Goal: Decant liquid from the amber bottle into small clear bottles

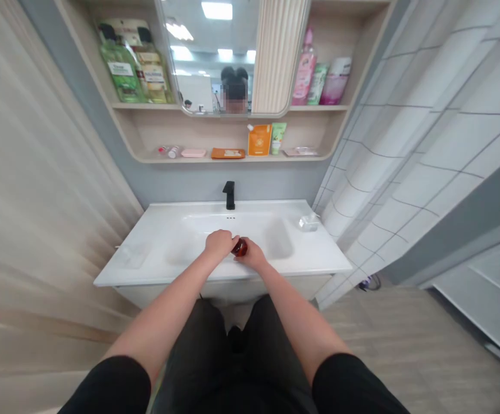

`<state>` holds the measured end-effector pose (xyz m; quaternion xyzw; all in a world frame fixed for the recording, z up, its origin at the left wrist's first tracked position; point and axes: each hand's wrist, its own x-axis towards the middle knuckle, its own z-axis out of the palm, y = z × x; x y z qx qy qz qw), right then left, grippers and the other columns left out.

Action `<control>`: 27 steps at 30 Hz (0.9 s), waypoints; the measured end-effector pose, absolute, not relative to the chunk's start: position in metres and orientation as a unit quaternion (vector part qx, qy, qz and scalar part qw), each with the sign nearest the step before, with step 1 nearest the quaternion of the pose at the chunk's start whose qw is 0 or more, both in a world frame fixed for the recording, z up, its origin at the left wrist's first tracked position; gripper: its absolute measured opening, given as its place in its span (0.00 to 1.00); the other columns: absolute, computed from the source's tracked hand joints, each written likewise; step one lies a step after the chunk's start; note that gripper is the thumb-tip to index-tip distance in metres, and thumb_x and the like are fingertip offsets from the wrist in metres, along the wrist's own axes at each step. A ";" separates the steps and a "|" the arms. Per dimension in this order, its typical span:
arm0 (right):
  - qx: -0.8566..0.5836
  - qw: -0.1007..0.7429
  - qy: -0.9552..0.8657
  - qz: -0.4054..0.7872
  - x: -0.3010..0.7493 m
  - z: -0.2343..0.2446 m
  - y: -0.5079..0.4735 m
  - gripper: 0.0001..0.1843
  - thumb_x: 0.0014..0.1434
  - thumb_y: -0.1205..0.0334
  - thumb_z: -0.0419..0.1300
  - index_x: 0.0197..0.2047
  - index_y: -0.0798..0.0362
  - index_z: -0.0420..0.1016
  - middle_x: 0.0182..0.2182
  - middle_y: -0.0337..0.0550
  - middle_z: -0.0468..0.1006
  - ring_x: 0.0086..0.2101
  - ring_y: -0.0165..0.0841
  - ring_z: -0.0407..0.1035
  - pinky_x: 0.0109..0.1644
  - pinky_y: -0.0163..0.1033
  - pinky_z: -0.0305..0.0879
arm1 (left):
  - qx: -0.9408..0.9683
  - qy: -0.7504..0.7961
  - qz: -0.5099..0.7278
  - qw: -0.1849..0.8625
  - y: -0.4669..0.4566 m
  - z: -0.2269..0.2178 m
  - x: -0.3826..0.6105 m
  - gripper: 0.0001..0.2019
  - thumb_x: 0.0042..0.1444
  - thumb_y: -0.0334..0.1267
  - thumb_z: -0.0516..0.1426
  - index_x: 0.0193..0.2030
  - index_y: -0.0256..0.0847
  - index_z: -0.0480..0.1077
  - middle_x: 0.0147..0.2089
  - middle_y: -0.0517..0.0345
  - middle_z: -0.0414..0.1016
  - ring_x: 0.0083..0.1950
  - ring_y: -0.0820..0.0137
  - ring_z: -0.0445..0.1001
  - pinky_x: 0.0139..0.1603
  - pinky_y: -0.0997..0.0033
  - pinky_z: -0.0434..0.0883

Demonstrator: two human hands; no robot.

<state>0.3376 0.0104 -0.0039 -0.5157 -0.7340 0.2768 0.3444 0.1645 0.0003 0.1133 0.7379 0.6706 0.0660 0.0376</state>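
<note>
Over the white basin, my left hand (219,244) and my right hand (252,254) come together around a small amber-red glass bottle (240,248). My right hand wraps its lower side, and the fingertips of my left hand reach its upper end. Most of the bottle is hidden by my fingers, so I cannot tell if it has a cap. Both hands are above the white ceramic washbasin (155,253), close to its front edge.
A black faucet (229,195) rises behind the basin, and a small clear soap dish (309,223) sits on the right of the counter. Wooden shelves (233,156) above hold bottles, tubes and packets around a mirror. Tiled wall stands to the right, a curtain to the left.
</note>
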 end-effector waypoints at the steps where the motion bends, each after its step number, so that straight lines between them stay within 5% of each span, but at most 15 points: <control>1: -0.515 0.343 -0.735 0.276 0.338 -0.004 0.010 0.40 0.45 0.62 0.79 0.61 0.45 0.74 0.52 0.43 0.85 0.49 0.46 0.80 0.55 0.49 0.74 | 0.733 0.676 0.064 0.038 0.000 0.113 0.166 0.30 0.74 0.60 0.51 0.45 0.37 0.86 0.46 0.31 0.85 0.50 0.46 0.85 0.51 0.55 0.77; 17: -0.517 0.360 -0.724 0.283 0.339 -0.008 0.013 0.41 0.45 0.60 0.81 0.61 0.46 0.73 0.51 0.43 0.84 0.49 0.46 0.79 0.55 0.50 0.75 | 0.756 0.640 0.104 0.087 -0.001 0.116 0.161 0.15 0.70 0.48 0.59 0.50 0.41 0.81 0.47 0.40 0.86 0.50 0.53 0.84 0.49 0.61 0.75; 27: -0.524 0.354 -0.725 0.274 0.338 -0.010 0.014 0.42 0.45 0.59 0.81 0.62 0.45 0.73 0.51 0.43 0.84 0.48 0.45 0.80 0.54 0.50 0.75 | 0.747 0.649 0.121 0.080 0.001 0.114 0.161 0.17 0.69 0.52 0.59 0.45 0.41 0.82 0.44 0.39 0.86 0.49 0.51 0.84 0.50 0.60 0.76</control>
